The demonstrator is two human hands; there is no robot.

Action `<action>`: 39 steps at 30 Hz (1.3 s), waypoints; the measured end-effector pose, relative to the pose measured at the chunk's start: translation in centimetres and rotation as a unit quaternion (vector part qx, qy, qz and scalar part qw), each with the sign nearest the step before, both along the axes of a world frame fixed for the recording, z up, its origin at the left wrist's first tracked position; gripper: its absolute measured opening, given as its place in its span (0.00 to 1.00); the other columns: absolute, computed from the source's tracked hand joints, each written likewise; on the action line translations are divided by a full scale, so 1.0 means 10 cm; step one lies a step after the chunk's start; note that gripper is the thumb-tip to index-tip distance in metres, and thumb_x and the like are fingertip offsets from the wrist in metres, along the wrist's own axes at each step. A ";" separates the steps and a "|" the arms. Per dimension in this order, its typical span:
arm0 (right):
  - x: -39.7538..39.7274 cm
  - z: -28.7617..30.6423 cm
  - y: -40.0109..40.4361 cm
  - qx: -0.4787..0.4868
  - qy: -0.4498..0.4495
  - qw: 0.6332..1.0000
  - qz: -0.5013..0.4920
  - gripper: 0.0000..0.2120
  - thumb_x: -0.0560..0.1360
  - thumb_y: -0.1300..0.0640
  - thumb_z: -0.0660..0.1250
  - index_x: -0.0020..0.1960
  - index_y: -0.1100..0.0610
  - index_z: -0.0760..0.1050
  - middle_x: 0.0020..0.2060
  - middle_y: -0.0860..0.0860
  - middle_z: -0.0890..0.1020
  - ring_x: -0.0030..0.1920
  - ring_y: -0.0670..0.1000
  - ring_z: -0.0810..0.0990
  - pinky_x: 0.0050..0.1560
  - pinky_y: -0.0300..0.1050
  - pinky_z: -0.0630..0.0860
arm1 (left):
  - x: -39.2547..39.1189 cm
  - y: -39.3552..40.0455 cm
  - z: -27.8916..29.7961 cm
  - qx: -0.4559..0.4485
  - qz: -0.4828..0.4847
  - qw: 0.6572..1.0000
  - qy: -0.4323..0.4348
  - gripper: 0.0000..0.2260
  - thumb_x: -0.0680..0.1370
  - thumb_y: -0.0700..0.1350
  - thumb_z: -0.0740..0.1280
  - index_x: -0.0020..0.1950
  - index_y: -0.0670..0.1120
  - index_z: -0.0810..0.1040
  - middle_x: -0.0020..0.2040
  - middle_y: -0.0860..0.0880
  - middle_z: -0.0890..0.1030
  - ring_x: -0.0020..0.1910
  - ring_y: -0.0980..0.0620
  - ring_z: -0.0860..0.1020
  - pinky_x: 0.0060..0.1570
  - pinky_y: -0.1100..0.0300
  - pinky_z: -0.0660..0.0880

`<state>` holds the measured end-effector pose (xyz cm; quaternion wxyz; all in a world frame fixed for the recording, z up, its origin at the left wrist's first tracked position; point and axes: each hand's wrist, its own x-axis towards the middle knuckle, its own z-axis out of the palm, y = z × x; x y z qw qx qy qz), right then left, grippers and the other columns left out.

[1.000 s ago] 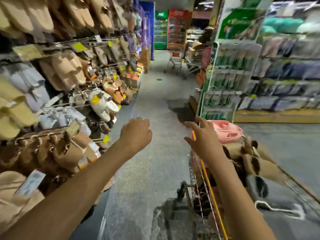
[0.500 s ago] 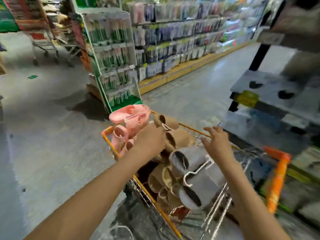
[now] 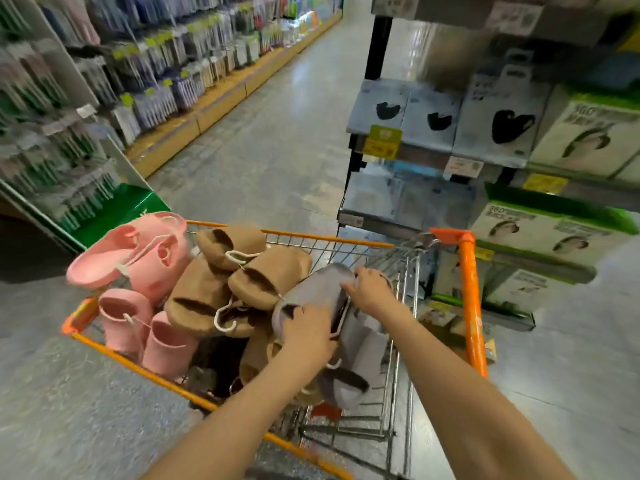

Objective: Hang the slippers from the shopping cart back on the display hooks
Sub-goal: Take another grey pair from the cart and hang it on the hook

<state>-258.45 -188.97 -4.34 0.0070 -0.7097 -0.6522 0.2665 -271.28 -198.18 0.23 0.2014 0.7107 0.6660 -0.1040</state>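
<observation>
Hanging-goods rack [image 3: 52, 109], far left: rows of small blurred packets on pegs above a green base; contents not legible.

Aisle shelving [image 3: 214, 60], upper left to centre: packaged goods on a yellow plinth, running away along the grey floor [image 3: 277, 150].

Shopping cart [image 3: 349, 242], centre: wire basket with orange rim, orange handle [image 3: 469, 299] at its right side. Holds all slippers listed below.

Pink slippers [image 3: 138, 258], cart's left corner: one pair on top tied with white cord, a second pair [image 3: 145, 327] standing toe-up just below it against the rim.

Tan slippers [image 3: 239, 271], cart's middle: several fuzzy open-toe pairs piled together, white plastic hanger hooks [image 3: 221, 315] showing among them.

Grey slippers [image 3: 318, 289], cart's right half: one lies across the top of the pile, others beneath it toward the near wire wall.

Left hand [image 3: 306, 332]: palm down on the near end of the top grey slipper, fingers curled over it in a grasp.

Right hand [image 3: 372, 289]: fingers closed over the far end of the same grey slipper, beside the cart's wire side.

Mask shelf [image 3: 485, 133], right: boxed face masks in grey and green-white packs, yellow price tags [image 3: 384, 142] on the shelf edges.
</observation>
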 end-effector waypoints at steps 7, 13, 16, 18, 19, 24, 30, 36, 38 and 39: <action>-0.21 0.01 -0.01 -0.009 0.013 1.000 -0.008 0.18 0.81 0.61 0.48 0.68 0.58 0.66 0.59 0.61 0.76 0.59 0.61 0.75 0.56 0.55 0.70 | -0.11 0.02 -0.14 -0.030 -0.042 0.997 0.061 0.25 0.75 0.48 0.67 0.67 0.45 0.60 0.64 0.41 0.71 0.64 0.40 0.70 0.60 0.47 0.68; -0.21 -0.06 -0.11 -0.018 0.036 0.999 -0.004 0.15 0.81 0.55 0.52 0.38 0.55 0.70 0.35 0.53 0.74 0.42 0.55 0.74 0.43 0.47 0.69 | -0.09 -0.05 -0.12 -0.048 -0.050 0.995 0.068 0.28 0.77 0.42 0.65 0.72 0.42 0.55 0.63 0.41 0.74 0.59 0.42 0.76 0.47 0.53 0.72; -0.19 -0.13 -0.15 -0.024 0.083 0.996 -0.018 0.23 0.81 0.51 0.54 0.28 0.55 0.61 0.25 0.51 0.67 0.29 0.51 0.67 0.32 0.45 0.62 | -0.11 -0.10 -0.05 -0.042 -0.056 0.996 0.057 0.23 0.77 0.39 0.63 0.70 0.42 0.58 0.61 0.41 0.76 0.58 0.42 0.76 0.44 0.54 0.71; -0.18 -0.15 -0.20 -0.017 0.102 0.994 -0.028 0.24 0.80 0.52 0.56 0.27 0.56 0.60 0.24 0.51 0.65 0.26 0.50 0.64 0.29 0.44 0.60 | -0.10 -0.11 0.01 -0.055 -0.054 0.996 0.045 0.19 0.77 0.38 0.63 0.67 0.42 0.62 0.60 0.41 0.76 0.59 0.42 0.76 0.45 0.54 0.70; -0.17 -0.15 -0.22 -0.014 0.117 0.992 -0.042 0.24 0.80 0.52 0.56 0.27 0.56 0.60 0.23 0.51 0.65 0.26 0.49 0.64 0.29 0.44 0.59 | -0.09 -0.11 0.06 -0.061 -0.049 0.996 0.037 0.18 0.77 0.39 0.63 0.66 0.42 0.65 0.60 0.42 0.76 0.59 0.42 0.76 0.46 0.54 0.70; -0.16 -0.06 -0.28 -0.042 0.216 0.971 -0.096 0.20 0.78 0.56 0.59 0.28 0.57 0.63 0.24 0.54 0.67 0.26 0.52 0.67 0.30 0.44 0.63 | -0.12 0.00 0.35 -0.012 -0.017 0.999 0.031 0.14 0.78 0.43 0.62 0.64 0.43 0.72 0.62 0.43 0.76 0.63 0.44 0.74 0.58 0.54 0.71; -0.20 0.21 -0.40 -0.094 0.348 0.912 -0.197 0.14 0.77 0.58 0.59 0.32 0.58 0.66 0.27 0.56 0.71 0.29 0.53 0.70 0.34 0.45 0.68 | -0.25 0.09 0.96 0.105 0.065 0.992 0.023 0.11 0.73 0.42 0.66 0.55 0.45 0.78 0.57 0.45 0.79 0.57 0.44 0.78 0.48 0.51 0.74; -0.46 0.59 -0.61 -0.158 0.497 0.824 -0.220 0.11 0.76 0.64 0.57 0.36 0.59 0.69 0.30 0.54 0.70 0.30 0.50 0.70 0.24 0.39 0.70 | -0.30 -0.10 1.59 0.204 0.104 0.972 0.055 0.12 0.74 0.37 0.63 0.56 0.44 0.77 0.55 0.43 0.79 0.55 0.43 0.77 0.45 0.54 0.70; -0.58 0.75 -0.74 -0.184 0.566 0.776 -0.207 0.14 0.78 0.65 0.56 0.34 0.58 0.67 0.27 0.53 0.68 0.27 0.48 0.68 0.19 0.35 0.70 | -0.41 -0.22 1.79 0.241 0.132 0.960 0.057 0.12 0.75 0.37 0.62 0.57 0.45 0.78 0.55 0.44 0.78 0.55 0.43 0.77 0.45 0.54 0.69; -0.64 0.82 -0.81 -0.201 0.599 0.749 -0.197 0.14 0.78 0.68 0.55 0.34 0.59 0.67 0.25 0.54 0.67 0.24 0.47 0.68 0.19 0.34 0.71 | -0.48 -0.29 1.88 0.256 0.147 0.954 0.059 0.12 0.75 0.38 0.62 0.57 0.45 0.78 0.55 0.44 0.78 0.55 0.43 0.77 0.45 0.54 0.70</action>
